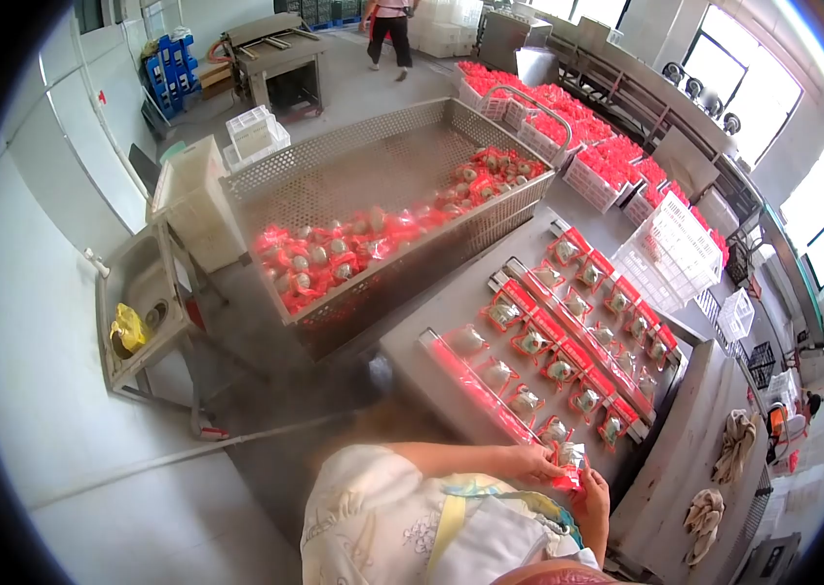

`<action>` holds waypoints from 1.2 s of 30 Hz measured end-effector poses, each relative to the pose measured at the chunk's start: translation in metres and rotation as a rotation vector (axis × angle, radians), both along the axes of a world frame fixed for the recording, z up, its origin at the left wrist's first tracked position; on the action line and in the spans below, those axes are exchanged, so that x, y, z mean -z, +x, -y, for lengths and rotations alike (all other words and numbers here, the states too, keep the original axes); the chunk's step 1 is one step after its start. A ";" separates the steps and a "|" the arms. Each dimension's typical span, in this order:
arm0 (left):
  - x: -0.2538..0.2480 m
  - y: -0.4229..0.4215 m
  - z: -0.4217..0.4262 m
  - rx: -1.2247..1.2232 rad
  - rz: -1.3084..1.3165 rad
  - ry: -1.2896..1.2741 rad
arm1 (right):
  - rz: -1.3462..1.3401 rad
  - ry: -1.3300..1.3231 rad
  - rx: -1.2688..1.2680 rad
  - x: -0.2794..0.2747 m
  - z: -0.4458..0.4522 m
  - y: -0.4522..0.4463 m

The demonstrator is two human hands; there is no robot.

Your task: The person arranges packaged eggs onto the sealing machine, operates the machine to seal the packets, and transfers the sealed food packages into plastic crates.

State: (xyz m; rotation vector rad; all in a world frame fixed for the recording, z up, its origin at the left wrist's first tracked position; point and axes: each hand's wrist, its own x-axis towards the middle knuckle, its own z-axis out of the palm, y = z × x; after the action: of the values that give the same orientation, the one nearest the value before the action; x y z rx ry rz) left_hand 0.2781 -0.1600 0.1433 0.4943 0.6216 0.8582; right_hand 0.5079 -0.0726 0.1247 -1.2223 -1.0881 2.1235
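Note:
Both my hands meet at the near edge of the metal table point(412, 353). My left hand point(529, 462) has its fingers closed on a red and silver packet point(571, 460). My right hand point(591, 494) pinches the same packet from the other side. Just beyond the packet, rows of round wrapped items point(559, 370) in red netting lie along red-edged metal bars point(582, 336). The nearest red bar point(480, 382) runs up and left from my hands.
A large perforated metal bin point(344, 161) holds many red-wrapped items. White crates point(599, 185) of red packets line the back right. A sink point(147, 292) with a yellow bag stands left. Cloths point(735, 444) lie right. A person point(391, 34) stands far back.

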 end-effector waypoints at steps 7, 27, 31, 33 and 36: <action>0.032 0.011 -0.025 0.152 -0.044 0.026 | 0.002 -0.089 0.047 0.001 0.002 0.020; 0.035 0.032 -0.127 0.299 -0.654 0.292 | 0.520 0.462 -0.147 0.006 -0.053 0.057; 0.023 0.048 -0.153 0.258 -0.524 0.307 | 0.574 0.399 -0.029 0.012 -0.077 0.059; 0.029 0.052 -0.168 0.325 -0.714 0.272 | 0.669 0.544 -0.015 0.032 -0.090 0.062; 0.050 0.063 -0.180 0.377 -1.011 0.409 | 0.862 0.547 -0.150 0.043 -0.100 0.061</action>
State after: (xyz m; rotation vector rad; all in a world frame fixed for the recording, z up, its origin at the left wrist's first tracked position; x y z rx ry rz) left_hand 0.3411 0.0197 0.0937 1.4049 1.2229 0.3172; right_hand 0.5694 0.0272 0.0813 -1.8241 -1.9887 1.1872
